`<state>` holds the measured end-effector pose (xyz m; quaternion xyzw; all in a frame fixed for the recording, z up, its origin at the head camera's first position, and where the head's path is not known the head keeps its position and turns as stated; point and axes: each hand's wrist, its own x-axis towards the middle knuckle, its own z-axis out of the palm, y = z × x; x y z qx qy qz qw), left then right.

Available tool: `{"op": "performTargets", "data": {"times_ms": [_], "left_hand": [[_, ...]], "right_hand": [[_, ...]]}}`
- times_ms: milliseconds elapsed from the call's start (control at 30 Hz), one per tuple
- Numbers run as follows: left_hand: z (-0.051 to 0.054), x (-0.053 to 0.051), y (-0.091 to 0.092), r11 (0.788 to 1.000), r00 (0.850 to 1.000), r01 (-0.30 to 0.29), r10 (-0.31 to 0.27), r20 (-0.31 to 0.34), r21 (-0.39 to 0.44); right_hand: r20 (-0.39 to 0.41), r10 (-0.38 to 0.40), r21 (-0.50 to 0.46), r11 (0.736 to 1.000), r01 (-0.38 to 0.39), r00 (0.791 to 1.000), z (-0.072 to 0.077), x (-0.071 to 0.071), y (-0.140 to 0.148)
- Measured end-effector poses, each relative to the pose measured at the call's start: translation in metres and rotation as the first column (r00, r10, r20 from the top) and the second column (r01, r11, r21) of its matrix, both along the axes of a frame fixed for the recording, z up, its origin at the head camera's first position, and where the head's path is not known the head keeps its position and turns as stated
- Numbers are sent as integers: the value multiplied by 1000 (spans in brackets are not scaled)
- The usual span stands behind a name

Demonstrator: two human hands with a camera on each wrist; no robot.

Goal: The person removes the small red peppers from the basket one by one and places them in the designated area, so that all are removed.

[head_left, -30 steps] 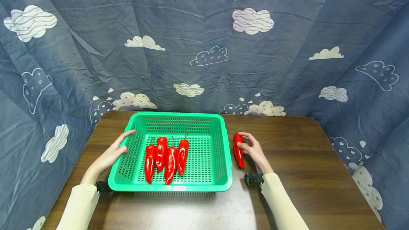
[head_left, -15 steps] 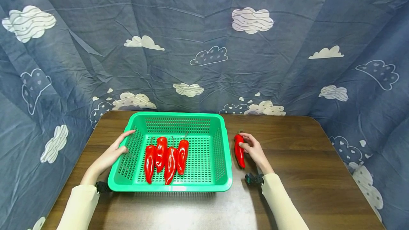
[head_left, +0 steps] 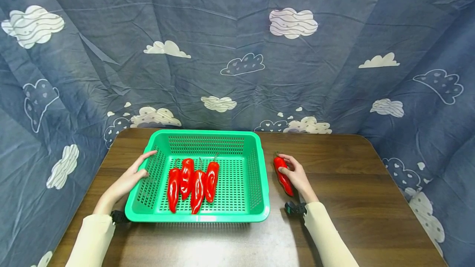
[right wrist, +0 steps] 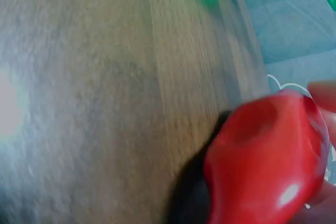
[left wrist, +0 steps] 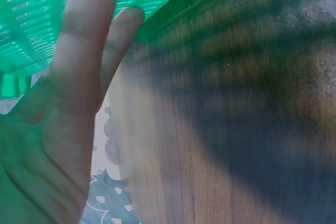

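The right hand (head_left: 297,177) holds a red pepper (head_left: 285,179) between thumb and fingers, just right of the green basket (head_left: 200,218). Its lower tip slants toward the right. In the right wrist view the pepper (right wrist: 262,156) looms large, with fingertips at its right edge. Over the basket's left rim lies the left hand (head_left: 124,183), thumb and fingers spread; the left wrist view shows its fingers (left wrist: 79,61) against the perforated wall (left wrist: 31,24). Several red peppers lie side by side in the basket, among them a rightmost one (head_left: 212,181).
The brown wooden table (head_left: 345,184) extends to the right of the basket and in front of it. Behind and beside it hangs a blue-grey cloth (head_left: 208,32) with cloud prints. A dark device (head_left: 295,208) sits on the right wrist, another (head_left: 119,216) on the left.
The pepper at the right hand has swung its lower tip to the right and shifted slightly right. The left hand, the basket and its peppers stay where they were.
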<state>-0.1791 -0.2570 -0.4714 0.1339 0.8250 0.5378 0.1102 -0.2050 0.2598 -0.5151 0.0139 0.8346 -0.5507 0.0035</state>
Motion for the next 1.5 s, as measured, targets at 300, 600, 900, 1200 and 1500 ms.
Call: {"op": "performTargets", "data": {"times_ms": [300, 600, 900, 1200, 1500], "left_hand": [[1, 0, 1, 1000, 1000, 4, -4, 4, 17], [-1, -1, 0, 1000, 1000, 6, -6, 2, 18], [-2, -1, 0, 1000, 1000, 2, -2, -10, 1], [-2, -1, 0, 1000, 1000, 6, -6, -12, 7], [-2, 0, 0, 1000, 1000, 4, -4, 2, 22]], "right_hand": [[-8, -53, 21, 998, 53, 999, -3, -2, -8], [-8, -62, 57, 996, 63, 998, -3, -3, -11], [-8, -54, 53, 997, 55, 998, -2, 1, -8], [-34, -59, 37, 998, 60, 998, 1, 0, -3], [-69, -84, -22, 996, 83, 994, 16, 0, 1]]}}
